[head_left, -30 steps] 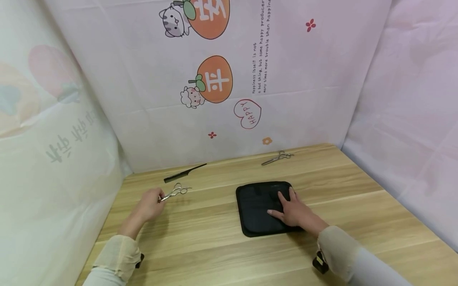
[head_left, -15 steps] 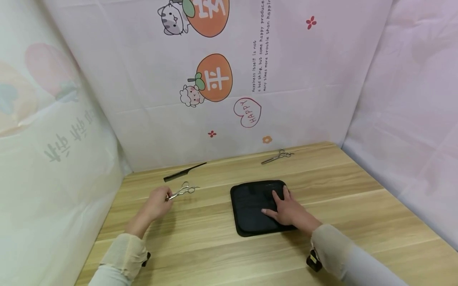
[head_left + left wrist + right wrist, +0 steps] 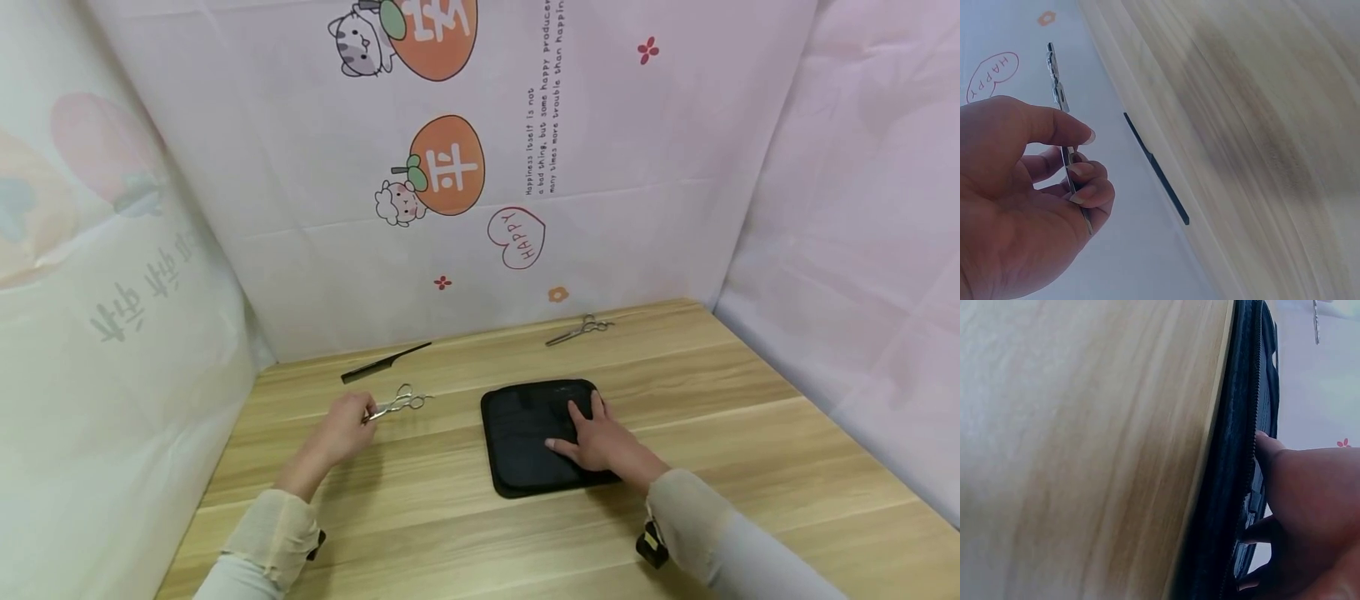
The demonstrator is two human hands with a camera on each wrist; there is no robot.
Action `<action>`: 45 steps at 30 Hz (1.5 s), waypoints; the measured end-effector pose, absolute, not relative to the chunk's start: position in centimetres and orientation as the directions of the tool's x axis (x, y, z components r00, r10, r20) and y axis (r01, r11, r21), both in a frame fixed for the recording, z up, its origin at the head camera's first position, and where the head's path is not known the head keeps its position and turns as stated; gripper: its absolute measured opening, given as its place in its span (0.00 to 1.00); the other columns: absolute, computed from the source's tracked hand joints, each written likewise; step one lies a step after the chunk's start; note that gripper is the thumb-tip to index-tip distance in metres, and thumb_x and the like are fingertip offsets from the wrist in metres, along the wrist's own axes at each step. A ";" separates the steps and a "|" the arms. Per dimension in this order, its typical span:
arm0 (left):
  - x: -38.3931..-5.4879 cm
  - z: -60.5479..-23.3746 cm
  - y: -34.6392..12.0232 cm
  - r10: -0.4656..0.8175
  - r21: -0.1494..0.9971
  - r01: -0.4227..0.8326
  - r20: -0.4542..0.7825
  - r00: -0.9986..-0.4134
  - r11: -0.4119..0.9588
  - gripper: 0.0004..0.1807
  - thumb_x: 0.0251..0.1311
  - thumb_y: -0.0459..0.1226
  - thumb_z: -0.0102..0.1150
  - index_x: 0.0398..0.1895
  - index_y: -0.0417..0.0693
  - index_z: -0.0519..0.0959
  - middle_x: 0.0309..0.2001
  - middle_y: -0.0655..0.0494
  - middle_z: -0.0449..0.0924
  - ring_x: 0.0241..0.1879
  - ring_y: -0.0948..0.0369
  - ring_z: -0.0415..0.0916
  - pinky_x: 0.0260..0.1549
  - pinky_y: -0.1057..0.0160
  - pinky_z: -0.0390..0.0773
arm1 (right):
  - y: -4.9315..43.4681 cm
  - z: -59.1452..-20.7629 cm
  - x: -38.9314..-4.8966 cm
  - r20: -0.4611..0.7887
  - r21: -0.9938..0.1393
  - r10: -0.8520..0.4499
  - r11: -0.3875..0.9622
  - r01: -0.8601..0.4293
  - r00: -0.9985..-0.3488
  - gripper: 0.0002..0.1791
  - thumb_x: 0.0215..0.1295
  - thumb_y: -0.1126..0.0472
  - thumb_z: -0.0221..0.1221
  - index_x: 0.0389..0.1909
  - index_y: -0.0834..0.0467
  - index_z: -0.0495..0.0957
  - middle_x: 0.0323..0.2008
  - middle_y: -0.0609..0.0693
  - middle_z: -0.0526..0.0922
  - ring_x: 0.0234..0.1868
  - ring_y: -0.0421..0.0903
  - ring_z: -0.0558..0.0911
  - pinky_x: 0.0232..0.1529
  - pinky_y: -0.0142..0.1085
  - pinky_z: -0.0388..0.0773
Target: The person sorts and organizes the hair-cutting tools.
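Between thumb and curled fingers, my left hand (image 3: 348,427) pinches a pair of silver scissors (image 3: 405,401) by the blades, with the finger loops pointing right. The left wrist view shows these scissors (image 3: 1055,78) edge-on, held above the table. My right hand (image 3: 600,442) rests with spread fingers on a black zippered case (image 3: 525,433), which lies flat on the table. In the right wrist view the zip runs along the side of the case (image 3: 1222,456), and the fingertips touch its top.
A black tail comb (image 3: 382,364) lies near the back edge, left of centre. Farther right along that edge is a second pair of scissors (image 3: 579,330). Printed cloth walls (image 3: 315,275) bound the wooden table (image 3: 420,533) at the back and both sides.
My left hand has moved right with the scissors, closer to the case. The case and my right hand shifted slightly left, then stayed nearly still.
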State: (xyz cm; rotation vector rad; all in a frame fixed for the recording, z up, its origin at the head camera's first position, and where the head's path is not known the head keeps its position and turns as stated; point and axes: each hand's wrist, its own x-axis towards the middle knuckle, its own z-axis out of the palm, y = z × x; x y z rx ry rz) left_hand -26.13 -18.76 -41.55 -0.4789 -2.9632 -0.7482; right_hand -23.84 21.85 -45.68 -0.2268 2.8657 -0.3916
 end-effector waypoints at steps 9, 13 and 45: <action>-26.0 -41.7 -18.1 0.309 0.447 0.344 0.151 -0.939 0.826 0.05 0.55 0.24 0.59 0.33 0.39 0.77 0.31 0.51 0.74 0.32 0.56 0.69 0.33 0.57 0.73 | 21.4 -45.4 -24.0 -0.222 -0.267 -0.187 0.956 -0.124 -0.957 0.48 0.76 0.35 0.50 0.78 0.69 0.54 0.75 0.82 0.41 0.77 0.75 0.46 0.67 0.63 0.64; -26.1 -41.8 -17.8 0.318 0.439 0.354 0.157 -0.935 0.826 0.05 0.54 0.24 0.60 0.33 0.38 0.77 0.31 0.51 0.74 0.34 0.56 0.69 0.35 0.56 0.74 | 21.1 -45.3 -24.1 -0.216 -0.262 -0.183 0.957 -0.123 -0.959 0.48 0.75 0.34 0.50 0.78 0.68 0.55 0.75 0.81 0.41 0.76 0.76 0.48 0.65 0.63 0.67; -26.1 -41.8 -14.9 0.353 0.442 0.402 0.192 -0.916 0.802 0.06 0.55 0.25 0.60 0.35 0.40 0.78 0.33 0.52 0.75 0.36 0.56 0.70 0.39 0.54 0.75 | 15.8 -45.1 -24.3 -0.237 -0.254 -0.126 0.965 -0.064 -0.963 0.48 0.74 0.34 0.52 0.79 0.65 0.54 0.77 0.78 0.40 0.77 0.74 0.49 0.64 0.60 0.71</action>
